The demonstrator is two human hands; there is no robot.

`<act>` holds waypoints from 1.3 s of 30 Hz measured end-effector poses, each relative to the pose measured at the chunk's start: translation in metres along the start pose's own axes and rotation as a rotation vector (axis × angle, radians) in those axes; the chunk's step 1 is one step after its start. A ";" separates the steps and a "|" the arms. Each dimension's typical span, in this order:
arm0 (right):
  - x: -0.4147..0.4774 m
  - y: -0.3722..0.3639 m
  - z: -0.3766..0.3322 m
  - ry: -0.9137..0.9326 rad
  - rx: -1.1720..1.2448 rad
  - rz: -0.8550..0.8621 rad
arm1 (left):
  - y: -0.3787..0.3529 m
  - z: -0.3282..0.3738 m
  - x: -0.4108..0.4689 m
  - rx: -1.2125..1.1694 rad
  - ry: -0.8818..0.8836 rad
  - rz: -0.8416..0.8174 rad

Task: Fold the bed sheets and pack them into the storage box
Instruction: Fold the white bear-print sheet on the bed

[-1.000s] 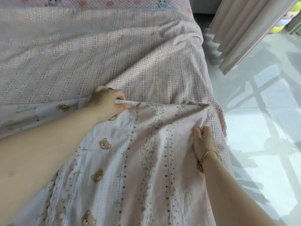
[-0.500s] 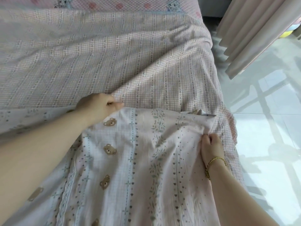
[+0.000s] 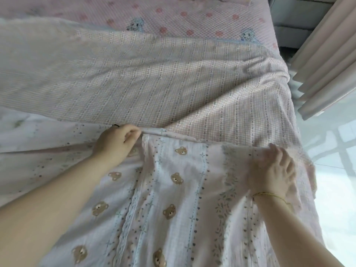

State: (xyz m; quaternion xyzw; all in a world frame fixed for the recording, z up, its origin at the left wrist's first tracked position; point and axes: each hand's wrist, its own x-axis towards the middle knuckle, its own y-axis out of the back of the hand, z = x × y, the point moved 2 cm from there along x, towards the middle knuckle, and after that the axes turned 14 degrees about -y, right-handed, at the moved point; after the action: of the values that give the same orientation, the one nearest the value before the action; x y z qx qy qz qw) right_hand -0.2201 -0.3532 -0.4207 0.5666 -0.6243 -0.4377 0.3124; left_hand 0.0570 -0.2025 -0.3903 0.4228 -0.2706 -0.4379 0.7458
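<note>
One bear-print sheet [image 3: 185, 209], two hands: left hand [image 3: 115, 145] pinches its edge, right hand [image 3: 273, 170] rests fingers flat.

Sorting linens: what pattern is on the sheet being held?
Sheet: teddy bears and stripes, head view.

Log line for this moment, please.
stage: folding on bed | left hand: pinches bear-print sheet far edge | right hand: on sheet's corner, grip blurred | storage box: not in view

Two hands: left hand [image 3: 115, 143], right hand [image 3: 273, 170]. Three sheets: bear sheet [image 3: 173, 209], checked sheet [image 3: 154, 83], flower sheet [image 3: 192, 16]. One gold bracelet [image 3: 269, 194]. One curtain [image 3: 323, 54].
</note>
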 end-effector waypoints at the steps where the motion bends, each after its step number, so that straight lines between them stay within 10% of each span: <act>1: -0.024 -0.009 -0.008 0.139 0.004 0.037 | 0.006 -0.017 -0.002 0.050 0.013 0.025; 6: -0.123 -0.071 -0.061 0.640 -0.142 -0.199 | 0.038 -0.099 -0.010 0.196 0.162 -0.011; 22: -0.152 -0.128 -0.087 0.533 -0.266 -0.141 | 0.083 -0.189 0.035 0.181 -0.028 0.075; 29: -0.151 -0.139 -0.081 0.588 -0.226 -0.077 | 0.056 -0.217 0.065 0.522 -0.114 -0.280; 34: -0.147 -0.146 -0.077 0.614 -0.208 -0.048 | 0.037 -0.233 0.076 0.630 -0.147 -0.181; 39: -0.147 -0.147 -0.075 0.605 -0.196 -0.029 | 0.054 -0.234 0.073 0.314 -0.029 -0.080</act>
State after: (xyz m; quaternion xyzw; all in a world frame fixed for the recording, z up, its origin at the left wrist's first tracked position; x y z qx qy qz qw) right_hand -0.0660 -0.2201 -0.5056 0.6472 -0.4496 -0.3118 0.5309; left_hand 0.2956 -0.1608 -0.4568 0.5382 -0.3296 -0.4256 0.6485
